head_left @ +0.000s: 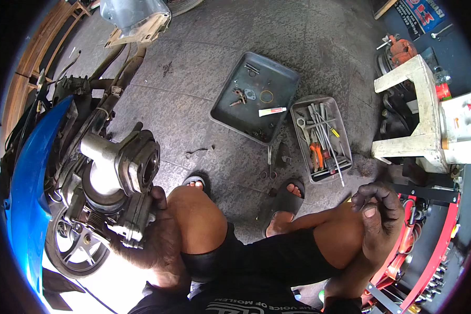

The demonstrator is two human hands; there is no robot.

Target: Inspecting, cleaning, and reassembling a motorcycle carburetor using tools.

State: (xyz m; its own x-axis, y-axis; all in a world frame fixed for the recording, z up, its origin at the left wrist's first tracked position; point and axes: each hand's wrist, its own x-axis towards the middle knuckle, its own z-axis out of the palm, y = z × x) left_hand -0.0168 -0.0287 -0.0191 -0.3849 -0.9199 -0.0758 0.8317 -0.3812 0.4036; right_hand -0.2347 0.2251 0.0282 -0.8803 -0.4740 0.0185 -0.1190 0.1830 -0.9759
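A greasy metal carburetor (pixel 115 170) rests in my left hand (pixel 162 238), lifted beside my left knee. Its round bore faces right, and a spring and levers show on its lower side. My left fingers wrap it from below, with part of them hidden behind the body. Above my right knee, my right hand (pixel 379 214) is raised with blackened fingers curled in toward the thumb. Whether something small is between those fingertips cannot be made out. Ahead on the floor, a black tray (pixel 285 73) holds a gasket (pixel 250 94), a rubber ring (pixel 266 97), a brass-coloured part (pixel 239 97) and a white tube (pixel 272 111).
A grey tool bin (pixel 341 123) with wrenches, screwdrivers and orange-handled pliers (pixel 316 152) adjoins the tray. Scissors (pixel 269 162) lie nearby on the floor. A motorcycle with a blue panel (pixel 31 167) stands at left. At right are a worn white stool (pixel 426 99) and a red rack (pixel 445 238).
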